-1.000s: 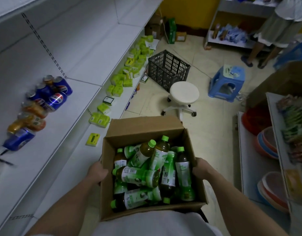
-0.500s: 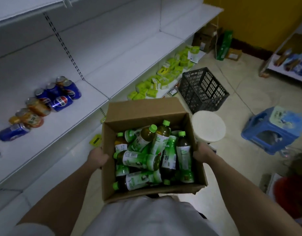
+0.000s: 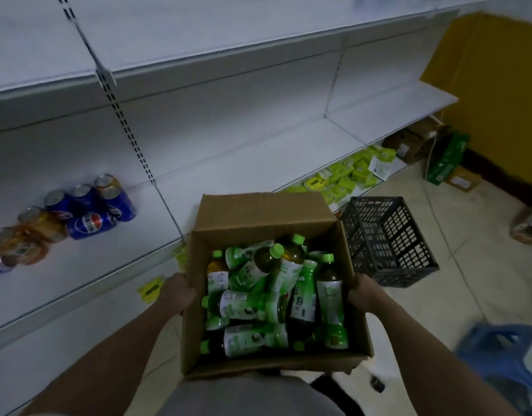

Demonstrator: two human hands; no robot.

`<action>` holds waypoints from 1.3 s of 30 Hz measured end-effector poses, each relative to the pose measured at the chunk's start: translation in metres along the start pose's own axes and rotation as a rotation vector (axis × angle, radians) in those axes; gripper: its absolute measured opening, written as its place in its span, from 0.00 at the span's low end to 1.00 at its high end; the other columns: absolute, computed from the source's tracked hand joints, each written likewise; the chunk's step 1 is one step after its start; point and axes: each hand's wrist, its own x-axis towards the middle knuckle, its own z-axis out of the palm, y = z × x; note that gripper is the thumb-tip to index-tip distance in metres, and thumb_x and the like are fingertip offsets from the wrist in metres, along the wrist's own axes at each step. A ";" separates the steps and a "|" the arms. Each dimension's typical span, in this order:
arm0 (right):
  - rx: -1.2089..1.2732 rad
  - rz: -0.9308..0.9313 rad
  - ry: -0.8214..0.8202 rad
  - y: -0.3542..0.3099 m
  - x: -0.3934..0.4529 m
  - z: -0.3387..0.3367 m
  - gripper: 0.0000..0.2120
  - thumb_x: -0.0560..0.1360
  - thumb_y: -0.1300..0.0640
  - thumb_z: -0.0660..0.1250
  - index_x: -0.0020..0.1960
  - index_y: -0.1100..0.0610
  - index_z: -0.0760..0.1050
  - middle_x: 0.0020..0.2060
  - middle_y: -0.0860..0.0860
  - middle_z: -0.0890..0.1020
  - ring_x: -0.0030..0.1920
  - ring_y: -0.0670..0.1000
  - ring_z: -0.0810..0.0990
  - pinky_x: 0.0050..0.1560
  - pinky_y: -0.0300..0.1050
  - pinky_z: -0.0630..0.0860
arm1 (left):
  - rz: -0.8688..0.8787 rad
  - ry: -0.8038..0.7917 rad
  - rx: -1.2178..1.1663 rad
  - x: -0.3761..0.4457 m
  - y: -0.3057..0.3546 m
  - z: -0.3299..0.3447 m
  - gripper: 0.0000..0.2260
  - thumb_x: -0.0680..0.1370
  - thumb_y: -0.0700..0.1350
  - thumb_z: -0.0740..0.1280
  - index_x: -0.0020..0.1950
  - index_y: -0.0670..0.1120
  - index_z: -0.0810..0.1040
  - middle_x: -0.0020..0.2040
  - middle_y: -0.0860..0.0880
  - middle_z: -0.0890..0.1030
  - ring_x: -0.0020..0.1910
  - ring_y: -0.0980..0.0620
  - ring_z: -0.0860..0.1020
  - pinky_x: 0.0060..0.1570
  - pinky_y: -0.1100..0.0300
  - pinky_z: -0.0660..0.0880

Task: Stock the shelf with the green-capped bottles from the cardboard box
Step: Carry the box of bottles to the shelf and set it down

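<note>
Left hand (image 3: 177, 292), right hand (image 3: 364, 292): each clamped on opposite side walls of cardboard box (image 3: 260, 213), carried at waist height.
Head view: green-capped bottles (image 3: 273, 298) heaped loose inside box; white shelf (image 3: 87, 262) just beside, left, bearing soda cans (image 3: 90, 210); black crate (image 3: 387, 241) on floor beyond.

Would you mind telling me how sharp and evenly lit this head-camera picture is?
Head view: dim, bluish light; wide-angle bending curves the shelf edges; the cardboard box and green-capped bottles are fairly sharp; cans at left and blue stool at the right edge smear.
</note>
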 end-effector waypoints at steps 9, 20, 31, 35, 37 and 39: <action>-0.110 -0.099 -0.079 -0.063 0.090 -0.065 0.18 0.75 0.65 0.62 0.64 0.64 0.74 0.60 0.62 0.79 0.63 0.62 0.77 0.62 0.52 0.75 | -0.171 0.040 -0.095 0.045 0.032 0.005 0.10 0.73 0.36 0.65 0.32 0.39 0.76 0.27 0.43 0.76 0.25 0.45 0.76 0.31 0.55 0.76; -0.351 -0.293 -0.214 -0.093 0.211 -0.100 0.15 0.73 0.66 0.63 0.59 0.66 0.76 0.57 0.63 0.80 0.59 0.61 0.79 0.53 0.46 0.75 | -0.325 0.143 -0.132 0.084 0.069 0.021 0.15 0.74 0.40 0.67 0.29 0.42 0.68 0.32 0.44 0.74 0.42 0.41 0.79 0.38 0.57 0.69; -0.538 -0.596 -0.409 -0.069 0.359 -0.157 0.12 0.64 0.52 0.57 0.42 0.59 0.71 0.42 0.60 0.80 0.41 0.52 0.75 0.40 0.46 0.70 | -0.641 0.243 -0.125 0.084 0.182 0.117 0.14 0.75 0.43 0.65 0.57 0.36 0.78 0.55 0.38 0.82 0.56 0.39 0.80 0.51 0.54 0.75; -0.555 -0.559 -0.476 -0.031 0.384 -0.196 0.06 0.73 0.58 0.61 0.40 0.60 0.68 0.38 0.61 0.77 0.35 0.53 0.72 0.34 0.44 0.67 | -0.733 0.205 -0.165 0.063 0.234 0.164 0.13 0.74 0.42 0.65 0.55 0.38 0.79 0.52 0.39 0.82 0.52 0.40 0.81 0.47 0.55 0.77; -0.595 -0.533 -0.515 -0.011 0.402 -0.201 0.11 0.74 0.64 0.63 0.35 0.58 0.65 0.33 0.55 0.74 0.32 0.51 0.71 0.33 0.43 0.66 | -0.755 0.186 -0.204 0.053 0.245 0.183 0.12 0.74 0.43 0.65 0.55 0.39 0.79 0.51 0.40 0.82 0.49 0.42 0.81 0.42 0.57 0.76; -0.637 -0.539 -0.550 0.008 0.408 -0.196 0.11 0.74 0.64 0.62 0.36 0.56 0.66 0.33 0.53 0.73 0.32 0.50 0.72 0.34 0.43 0.66 | -0.782 0.174 -0.222 0.042 0.246 0.201 0.12 0.74 0.42 0.65 0.55 0.39 0.78 0.49 0.41 0.82 0.47 0.43 0.81 0.39 0.59 0.74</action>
